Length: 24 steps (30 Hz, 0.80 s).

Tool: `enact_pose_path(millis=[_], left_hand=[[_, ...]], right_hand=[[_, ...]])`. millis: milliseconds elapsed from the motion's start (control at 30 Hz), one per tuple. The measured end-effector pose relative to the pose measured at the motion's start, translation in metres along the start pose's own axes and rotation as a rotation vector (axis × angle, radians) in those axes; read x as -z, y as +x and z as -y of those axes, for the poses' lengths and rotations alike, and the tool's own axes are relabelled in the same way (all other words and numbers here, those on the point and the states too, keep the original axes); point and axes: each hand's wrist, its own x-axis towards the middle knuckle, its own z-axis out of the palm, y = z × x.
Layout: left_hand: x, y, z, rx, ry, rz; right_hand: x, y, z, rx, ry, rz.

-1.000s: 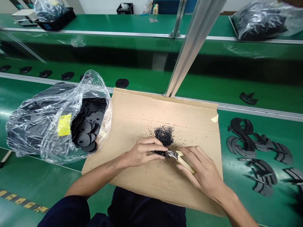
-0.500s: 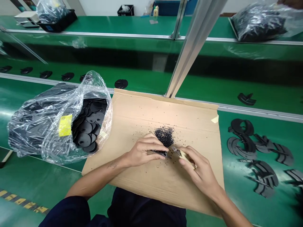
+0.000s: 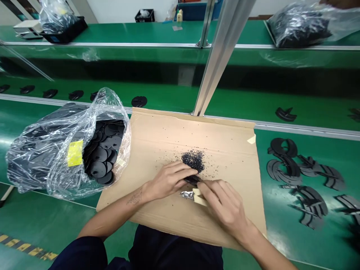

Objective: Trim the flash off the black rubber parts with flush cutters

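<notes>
My left hand [image 3: 168,180] pinches a small black plastic part [image 3: 192,180] flat against a sheet of brown cardboard [image 3: 225,138]. Close beside it, my right hand [image 3: 222,205] is wrapped round a small cutter with a metal tip and a pale handle [image 3: 194,195], its tip pointing left under the part. Just beyond my fingers lies a little heap of black trimmings [image 3: 193,160].
A clear plastic bag [image 3: 56,146] full of black discs lies open at the left. Trimmed black curved pieces [image 3: 300,176] are spread on the green bench at the right. A slanted metal post [image 3: 216,56] rises behind the cardboard. More black parts sit on the conveyor belt [image 3: 168,93].
My right hand has drawn back toward me and to the left with the cutter, its tip now lower than the black part. My left hand has stayed on the part.
</notes>
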Motion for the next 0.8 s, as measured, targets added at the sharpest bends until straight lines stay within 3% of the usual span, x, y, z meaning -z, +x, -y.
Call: enact_pose_path(millis=[67,167,267,400,800], left_hand=[[-0.001,-0.002,0.002,-0.025,0.068,0.045],[-0.003,-0.004,0.005,-0.037,0.005,0.020],[-0.003,-0.003,0.005,-0.025,-0.099,-0.036],[-0.002,0.000,0.001,-0.003,-0.180,-0.070],[-0.001,0.003,-0.001,-0.028,-0.223,-0.078]], right_hand=[[0.003,-0.001,0.002,-0.015,0.071,0.027],[0.012,-0.004,-0.007,-0.135,0.243,0.020],[0.021,-0.008,-0.024,-0.186,0.169,0.039],[0.025,-0.011,-0.037,-0.133,0.027,0.105],[0.027,-0.003,-0.035,-0.031,-0.095,0.138]])
